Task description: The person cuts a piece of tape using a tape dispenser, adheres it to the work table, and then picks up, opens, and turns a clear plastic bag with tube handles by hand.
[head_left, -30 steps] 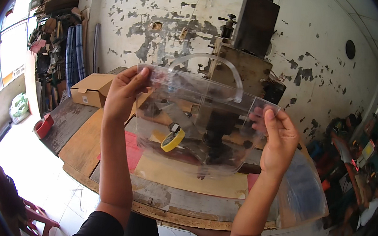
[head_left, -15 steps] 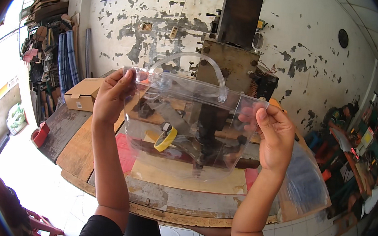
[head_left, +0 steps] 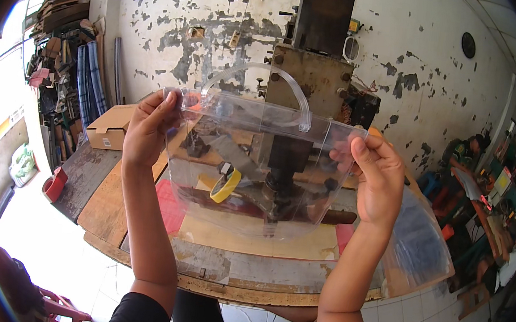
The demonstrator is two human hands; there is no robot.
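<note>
A clear plastic bag (head_left: 209, 156) is stretched out in front of me, with a curved clear tube handle (head_left: 296, 90) along its top edge. My left hand (head_left: 151, 123) pinches the upper left corner between thumb and fingers. At the upper right corner, my right hand (head_left: 376, 175) grips the plastic the same way, its fingertips partly showing through it. Seen through the bag, a yellow ring like a tape roll (head_left: 226, 186) lies behind it, and so does the lower part of a press-like machine (head_left: 308, 76).
A tan sheet (head_left: 250, 242) on pink material covers part of the worktable (head_left: 107, 208). On the left stand a cardboard box (head_left: 109, 127) and a red container (head_left: 54, 183). Clear plastic sheets (head_left: 421, 245) lie at the right. Another person (head_left: 471, 150) sits at the far right.
Both hands and the bag have risen slightly in view. The bag stays stretched between the same two corner grips.
</note>
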